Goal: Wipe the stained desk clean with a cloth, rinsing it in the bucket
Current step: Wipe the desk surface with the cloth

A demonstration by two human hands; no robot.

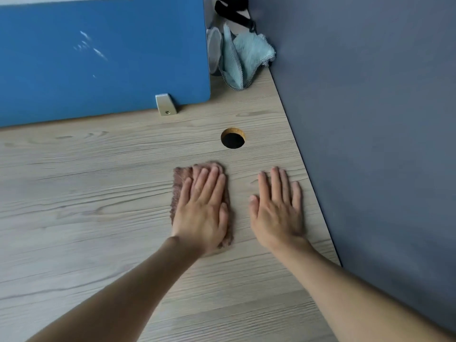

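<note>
2 bare forearms (123,292) reach in over the wood-grain table (86,193). The left hand (202,213) lies flat on the brown cloth (179,183), fingers (212,178) straight, pressing it down just short of the round cable hole (232,138). The right hand (277,213) rests flat on bare table beside the cloth, fingers straight, holding nothing. A pale blue cloth (246,58) lies in the far corner.

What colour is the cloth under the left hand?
Brown, fuzzy cloth, pressed flat by the left hand; seen in the head view.
</note>
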